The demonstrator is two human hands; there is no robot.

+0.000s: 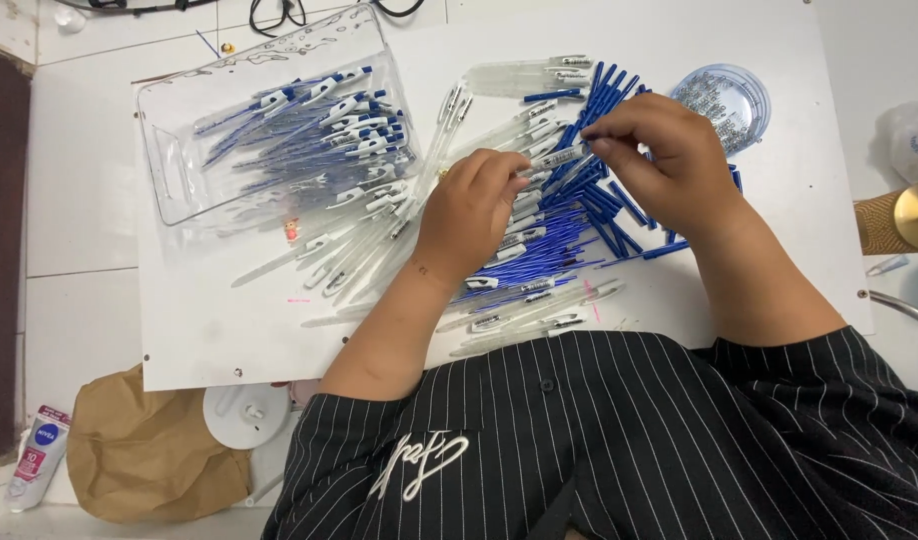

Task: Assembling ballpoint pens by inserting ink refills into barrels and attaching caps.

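Overhead, both hands meet above a heap of pens (554, 215) on a white board (229, 310). Left hand (469, 215): fingers curled, thumb and forefinger pinched on the near end of one clear pen barrel (557, 157). Right hand (664, 150): fingertips closed on the far end of that same barrel. The two hands sit close, linked by the barrel, which is held just above the heap, tilted slightly up toward the right.

Heap: clear barrels and blue refills mixed, fanned out under and around both hands. More clear barrels lie loose nearer the person, by the left wrist. Blue parts are thickest under the right hand.

Clear tray (169, 160): left of the heap, on the board, holding finished-looking pens with blue and white ends, laid roughly parallel. A few barrels lean against its right wall.

Round clear tub (754, 100): beyond the right hand, near the board's far right corner, with small pale parts inside; too small to tell what.

Off the board: brown paper bag (144, 450) and a small white bottle (37, 460) at lower left, a white round lid (244, 415) beside the bag. Striped black shirt (629, 440) fills the near edge.
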